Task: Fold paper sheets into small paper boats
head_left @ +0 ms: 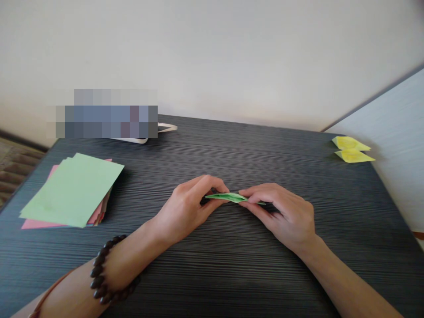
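Observation:
Between my two hands is a small folded piece of green paper [234,197], seen nearly edge-on, its layers slightly parted in the middle. My left hand [190,203] pinches its left end between thumb and fingers. At the other end, my right hand [285,214] grips it the same way, and a thin tip of the paper sticks out past those fingers. The paper is held just over or at the dark table; I cannot tell whether it touches the surface. A dark beaded bracelet [103,269] circles my left wrist.
A stack of coloured paper sheets [71,190], light green on top with pink below, lies on the left of the dark table [212,274]. Two folded yellow paper pieces [353,150] sit at the far right. A blurred-out object [111,121] stands at the back left against the wall.

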Available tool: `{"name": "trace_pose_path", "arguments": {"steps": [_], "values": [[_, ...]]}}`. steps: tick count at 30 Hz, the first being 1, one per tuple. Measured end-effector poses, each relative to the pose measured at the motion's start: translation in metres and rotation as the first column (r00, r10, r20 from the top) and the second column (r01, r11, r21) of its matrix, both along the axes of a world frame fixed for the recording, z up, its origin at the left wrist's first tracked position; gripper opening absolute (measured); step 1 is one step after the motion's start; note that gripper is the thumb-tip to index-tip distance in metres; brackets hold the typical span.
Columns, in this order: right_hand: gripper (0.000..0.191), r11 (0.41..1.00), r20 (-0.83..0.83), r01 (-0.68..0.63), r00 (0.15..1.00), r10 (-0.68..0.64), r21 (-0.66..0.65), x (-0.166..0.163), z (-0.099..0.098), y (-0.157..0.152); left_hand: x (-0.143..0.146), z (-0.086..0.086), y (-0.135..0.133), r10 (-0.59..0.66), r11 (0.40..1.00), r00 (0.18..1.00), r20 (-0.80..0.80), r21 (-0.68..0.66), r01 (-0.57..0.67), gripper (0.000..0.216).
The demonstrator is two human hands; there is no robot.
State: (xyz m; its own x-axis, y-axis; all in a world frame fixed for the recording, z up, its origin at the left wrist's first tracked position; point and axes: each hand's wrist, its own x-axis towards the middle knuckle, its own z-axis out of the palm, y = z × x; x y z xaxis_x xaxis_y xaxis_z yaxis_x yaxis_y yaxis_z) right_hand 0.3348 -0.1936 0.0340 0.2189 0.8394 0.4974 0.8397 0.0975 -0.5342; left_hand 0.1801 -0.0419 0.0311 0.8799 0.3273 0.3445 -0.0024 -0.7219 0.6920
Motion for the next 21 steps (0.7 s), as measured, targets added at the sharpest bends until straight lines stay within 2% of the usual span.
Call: {"name": "trace_pose_path", "arguments": {"steps": [8, 13, 15, 18, 21], "values": [[0.008, 0.998, -0.062, 0.066, 0.996, -0.067, -0.022, -0.002, -0.001, 0.000, 0.002, 0.003, 0.001, -0.023, 1.000, 1.000, 0.004, 0.009, 0.023, 0.007], [0.006, 0.993, -0.049, 0.105, 0.993, -0.107, -0.049, -0.003, -0.004, -0.001, 0.003, 0.002, 0.002, -0.054, 0.998, 0.994, -0.098, -0.028, 0.052, 0.014], [0.012, 0.992, -0.050, 0.106, 0.993, -0.109, -0.065, -0.003, -0.005, 0.000, 0.003, 0.002, 0.002, -0.078, 0.996, 0.991, -0.107, -0.043, 0.074, 0.011], [0.019, 0.992, -0.049, 0.064, 0.996, -0.069, -0.107, -0.004, -0.005, 0.000, 0.003, 0.005, 0.001, -0.050, 0.994, 0.990, -0.130, -0.101, 0.037, 0.008], [0.011, 0.987, -0.083, 0.032, 0.996, -0.046, -0.157, -0.004, -0.003, 0.001, 0.003, 0.011, 0.000, -0.014, 0.973, 0.974, -0.228, -0.229, -0.040, 0.008]]}}
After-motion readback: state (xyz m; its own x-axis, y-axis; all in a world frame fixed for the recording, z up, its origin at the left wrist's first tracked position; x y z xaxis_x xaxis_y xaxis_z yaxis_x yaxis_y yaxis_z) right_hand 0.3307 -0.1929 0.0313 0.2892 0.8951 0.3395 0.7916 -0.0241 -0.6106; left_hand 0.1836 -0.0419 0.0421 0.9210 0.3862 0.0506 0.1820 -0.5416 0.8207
